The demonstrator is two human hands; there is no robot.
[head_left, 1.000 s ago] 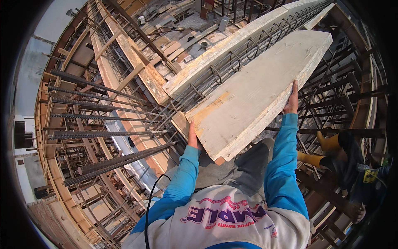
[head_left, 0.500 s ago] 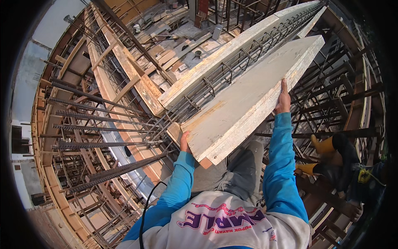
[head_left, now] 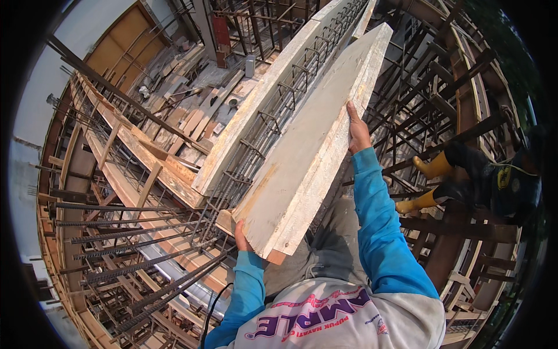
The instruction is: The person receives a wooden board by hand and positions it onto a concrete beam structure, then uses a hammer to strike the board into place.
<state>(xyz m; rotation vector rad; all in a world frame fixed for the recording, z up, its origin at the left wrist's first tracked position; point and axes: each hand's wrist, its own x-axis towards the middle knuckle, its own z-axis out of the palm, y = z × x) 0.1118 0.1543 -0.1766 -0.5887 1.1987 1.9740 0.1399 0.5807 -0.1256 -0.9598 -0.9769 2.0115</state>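
A long formwork panel (head_left: 308, 139) with a smooth grey face and a pale, rough edge slants away from me, tilted, its near end by my waist. My left hand (head_left: 242, 235) grips the near left corner, thumb over the face and the other fingers hidden. Farther up, my right hand (head_left: 359, 131) holds the right edge, thumb pointing along it. A small wood block (head_left: 275, 257) shows under the near end. Just left of the panel runs a beam's steel rebar cage (head_left: 269, 125), bounded on its far side by a pale side board (head_left: 256, 113).
Several ribbed rebars (head_left: 125, 247) jut out leftward near my left arm. Another timber beam form (head_left: 125, 139) stretches away on the left. Loose planks (head_left: 203, 116) litter the floor beyond. At right, a person in yellow boots (head_left: 435, 166) stands among poles.
My view has turned, so the surroundings sit farther left and the panel points more steeply away. Both hands keep their hold on it. The person at right shows more fully.
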